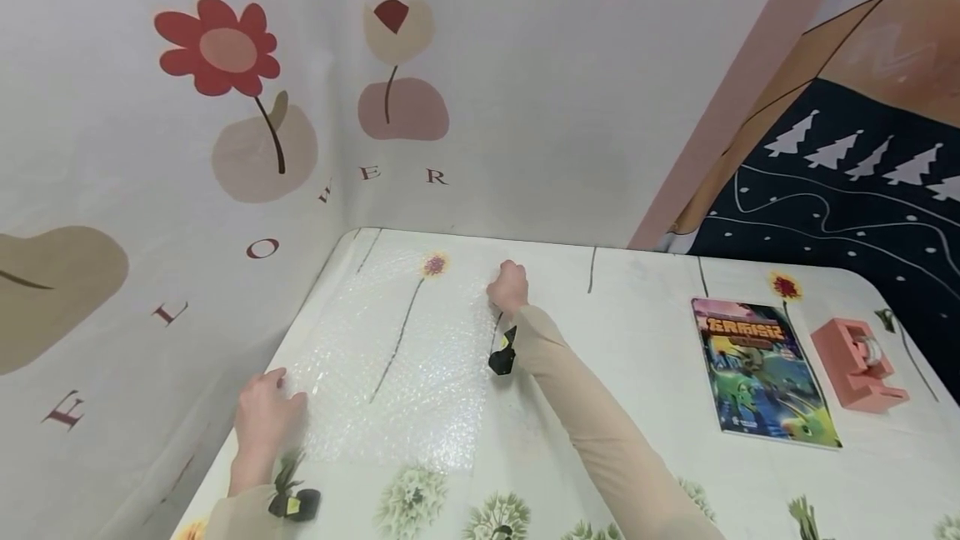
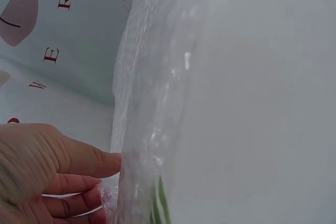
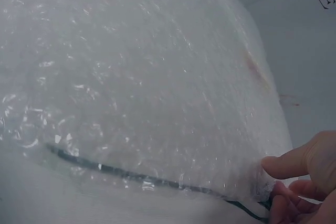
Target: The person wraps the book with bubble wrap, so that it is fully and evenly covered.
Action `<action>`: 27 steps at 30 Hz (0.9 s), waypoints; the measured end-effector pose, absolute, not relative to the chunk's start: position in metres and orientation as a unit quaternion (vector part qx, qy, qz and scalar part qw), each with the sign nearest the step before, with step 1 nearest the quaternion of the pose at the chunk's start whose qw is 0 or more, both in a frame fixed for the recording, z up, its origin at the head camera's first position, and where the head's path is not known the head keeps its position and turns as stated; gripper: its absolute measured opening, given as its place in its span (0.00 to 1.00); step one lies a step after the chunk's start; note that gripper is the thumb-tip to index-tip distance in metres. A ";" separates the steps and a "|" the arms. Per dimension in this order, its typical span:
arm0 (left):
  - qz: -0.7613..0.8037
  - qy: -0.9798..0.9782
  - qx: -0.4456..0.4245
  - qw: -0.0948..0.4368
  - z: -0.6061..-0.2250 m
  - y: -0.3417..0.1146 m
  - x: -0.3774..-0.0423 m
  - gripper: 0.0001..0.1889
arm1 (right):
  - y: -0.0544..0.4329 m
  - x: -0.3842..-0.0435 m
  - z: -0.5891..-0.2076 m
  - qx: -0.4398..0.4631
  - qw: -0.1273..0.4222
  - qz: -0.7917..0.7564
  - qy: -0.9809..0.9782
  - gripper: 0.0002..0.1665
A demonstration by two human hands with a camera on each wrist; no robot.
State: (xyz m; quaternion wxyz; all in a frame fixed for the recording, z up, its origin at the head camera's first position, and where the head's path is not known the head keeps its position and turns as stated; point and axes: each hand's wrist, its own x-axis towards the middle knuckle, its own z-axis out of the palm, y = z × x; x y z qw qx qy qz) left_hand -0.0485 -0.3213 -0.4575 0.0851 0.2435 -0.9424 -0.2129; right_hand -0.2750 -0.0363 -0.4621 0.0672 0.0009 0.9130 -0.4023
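A clear sheet of bubble wrap (image 1: pixel 352 357) is spread over the left part of the white table. Its far right edge is pinched by my right hand (image 1: pixel 510 286), thumb on top and fingers curled beneath in the right wrist view. My left hand (image 1: pixel 266 415) is at the near left edge. There, the left wrist view shows the thumb (image 2: pixel 89 160) against the wrap (image 2: pixel 157 98) and the fingers curled at its border. Printed flower stems show through the sheet.
To the right lies a colourful book (image 1: pixel 765 373) with a pink tape dispenser (image 1: pixel 855 365) beside it. The white tablecloth (image 1: pixel 600 332) carries printed flowers. Printed hangings (image 1: pixel 525 107) rise behind and to the left, and a dark tree-patterned one (image 1: pixel 847 190) hangs at right.
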 end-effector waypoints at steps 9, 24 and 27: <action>-0.238 -0.933 0.252 0.099 -0.456 -0.321 -0.050 0.23 | -0.037 -0.272 -0.460 0.013 0.085 -0.432 0.898 0.28; -0.275 -0.913 0.262 0.150 -0.459 -0.329 -0.047 0.18 | -0.027 -0.275 -0.457 0.063 0.137 -0.588 0.794 0.31; -0.278 -0.910 0.265 0.154 -0.459 -0.330 -0.047 0.18 | -0.025 -0.273 -0.450 0.080 0.159 -0.641 0.747 0.29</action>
